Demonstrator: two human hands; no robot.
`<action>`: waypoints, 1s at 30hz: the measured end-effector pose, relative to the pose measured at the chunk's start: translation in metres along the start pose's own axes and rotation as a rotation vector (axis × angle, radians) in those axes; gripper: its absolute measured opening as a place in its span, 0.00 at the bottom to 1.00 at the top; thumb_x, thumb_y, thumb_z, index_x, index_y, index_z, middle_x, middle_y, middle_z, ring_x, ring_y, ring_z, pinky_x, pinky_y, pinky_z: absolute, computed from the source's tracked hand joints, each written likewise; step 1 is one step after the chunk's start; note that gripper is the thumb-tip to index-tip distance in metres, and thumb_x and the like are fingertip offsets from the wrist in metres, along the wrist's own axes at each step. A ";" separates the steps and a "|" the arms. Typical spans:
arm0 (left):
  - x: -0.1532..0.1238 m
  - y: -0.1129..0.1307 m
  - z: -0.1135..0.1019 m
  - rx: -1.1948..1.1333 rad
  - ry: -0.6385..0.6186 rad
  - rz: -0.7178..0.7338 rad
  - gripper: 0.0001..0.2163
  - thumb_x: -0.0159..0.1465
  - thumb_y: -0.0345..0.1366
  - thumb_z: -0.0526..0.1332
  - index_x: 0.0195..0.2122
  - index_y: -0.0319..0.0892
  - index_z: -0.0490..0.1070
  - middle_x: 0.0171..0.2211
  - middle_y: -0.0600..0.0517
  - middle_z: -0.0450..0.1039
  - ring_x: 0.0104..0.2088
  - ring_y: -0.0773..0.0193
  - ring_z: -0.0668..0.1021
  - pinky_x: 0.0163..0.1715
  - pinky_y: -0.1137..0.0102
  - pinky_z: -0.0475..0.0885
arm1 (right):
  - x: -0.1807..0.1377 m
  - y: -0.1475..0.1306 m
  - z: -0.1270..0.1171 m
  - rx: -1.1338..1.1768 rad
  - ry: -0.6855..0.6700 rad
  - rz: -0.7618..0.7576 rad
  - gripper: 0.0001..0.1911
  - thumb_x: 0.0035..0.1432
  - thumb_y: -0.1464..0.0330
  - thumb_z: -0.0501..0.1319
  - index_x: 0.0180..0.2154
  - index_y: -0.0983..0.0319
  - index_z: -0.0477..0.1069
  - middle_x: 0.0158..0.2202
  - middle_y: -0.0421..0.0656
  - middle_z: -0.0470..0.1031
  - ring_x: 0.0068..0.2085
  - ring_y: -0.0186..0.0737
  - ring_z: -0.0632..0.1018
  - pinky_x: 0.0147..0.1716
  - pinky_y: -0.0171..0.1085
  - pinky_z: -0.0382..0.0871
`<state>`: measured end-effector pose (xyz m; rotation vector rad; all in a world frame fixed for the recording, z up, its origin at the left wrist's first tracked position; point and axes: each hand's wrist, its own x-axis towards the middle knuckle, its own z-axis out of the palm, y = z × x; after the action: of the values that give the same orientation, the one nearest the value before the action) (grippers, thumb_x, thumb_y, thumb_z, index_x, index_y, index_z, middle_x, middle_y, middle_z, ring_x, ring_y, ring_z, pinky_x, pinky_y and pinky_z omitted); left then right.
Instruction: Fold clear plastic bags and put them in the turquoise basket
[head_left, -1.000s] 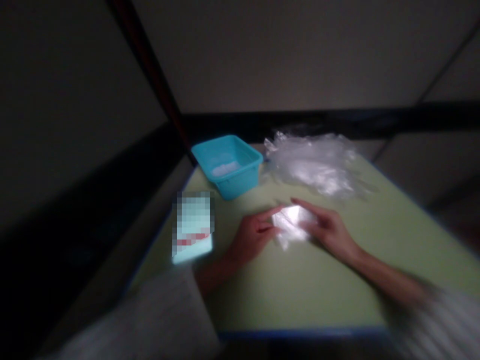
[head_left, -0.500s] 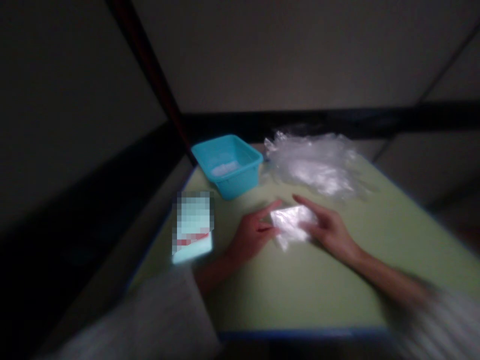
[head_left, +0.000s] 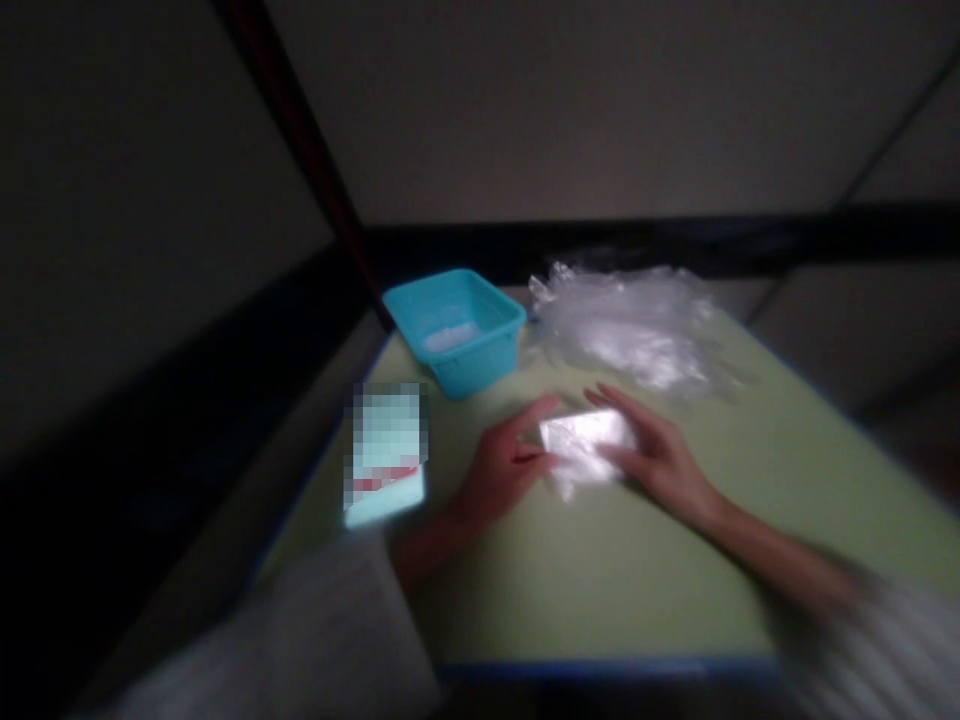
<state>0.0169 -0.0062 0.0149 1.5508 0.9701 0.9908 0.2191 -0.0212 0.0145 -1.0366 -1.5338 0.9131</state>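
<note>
A small clear plastic bag (head_left: 581, 448) lies flat on the pale green table (head_left: 615, 580), folded into a rough rectangle. My left hand (head_left: 504, 468) rests at its left edge, the forefinger stretched out along the top corner and the thumb pinching the plastic. My right hand (head_left: 660, 450) lies on its right side, fingers stretched flat over the plastic and pressing it down. The picture is dim and a little blurred.
A turquoise plastic tub (head_left: 459, 328) with something white inside stands at the table's far left. A heap of clear plastic bags (head_left: 630, 325) lies behind my hands. A pale blue and white card or box (head_left: 386, 455) sits at the left edge. Dark walls surround the table.
The folded bag has been flattened into a squarer shape, and my right fingers have slid slightly up and over its right side. My left hand has hardly moved.
</note>
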 end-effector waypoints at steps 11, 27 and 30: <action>0.001 -0.002 0.001 -0.010 0.037 0.001 0.31 0.53 0.27 0.64 0.59 0.42 0.62 0.58 0.43 0.66 0.32 0.70 0.79 0.31 0.78 0.74 | -0.001 -0.003 -0.001 -0.087 -0.017 0.145 0.16 0.48 0.66 0.67 0.40 0.62 0.79 0.35 0.44 0.81 0.30 0.38 0.77 0.27 0.35 0.73; -0.002 -0.003 -0.001 -0.012 -0.085 -0.042 0.15 0.55 0.35 0.64 0.44 0.35 0.77 0.39 0.43 0.79 0.32 0.62 0.79 0.31 0.72 0.73 | -0.001 0.000 -0.003 -0.067 -0.099 0.099 0.14 0.50 0.66 0.66 0.41 0.60 0.78 0.39 0.44 0.80 0.38 0.43 0.79 0.34 0.38 0.74; -0.001 -0.002 -0.001 0.014 -0.084 -0.019 0.12 0.58 0.36 0.62 0.40 0.36 0.78 0.37 0.45 0.80 0.32 0.62 0.79 0.30 0.72 0.72 | -0.002 0.001 -0.003 -0.058 -0.144 0.090 0.14 0.50 0.65 0.66 0.41 0.59 0.78 0.40 0.44 0.80 0.38 0.43 0.79 0.33 0.38 0.75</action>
<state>0.0152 -0.0069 0.0130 1.5799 0.9334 0.9007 0.2224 -0.0228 0.0133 -1.1083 -1.6520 1.0297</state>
